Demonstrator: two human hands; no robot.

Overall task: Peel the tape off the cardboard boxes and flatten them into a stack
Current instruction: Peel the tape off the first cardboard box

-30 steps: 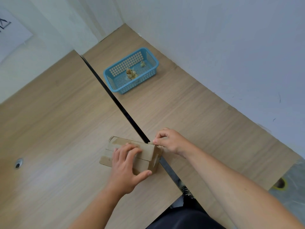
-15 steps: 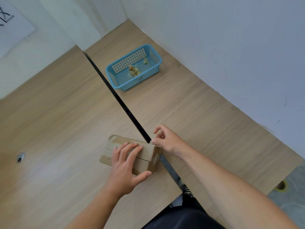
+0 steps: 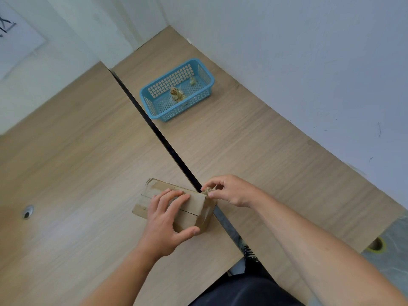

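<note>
Slightly shifted since before, right hand with fingers pinching crumpled tape at the far corner of the cardboard box, left hand clasping the box on the counter, tape mostly hidden.

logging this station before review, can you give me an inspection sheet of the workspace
surface: two wood tables butted together, dark gap between them; hole in the left one
job's things: one box by the gap, not yet flattened; tape along its top, end lifted at the right corner
clutter: blue basket on the far table, tape wads inside
grippers: left hand holds the box, fingers on top, thumb on the near side; right hand pinches the tape end
cables: nothing seen
surroundings: white wall; paper sheet on it, upper left
</note>
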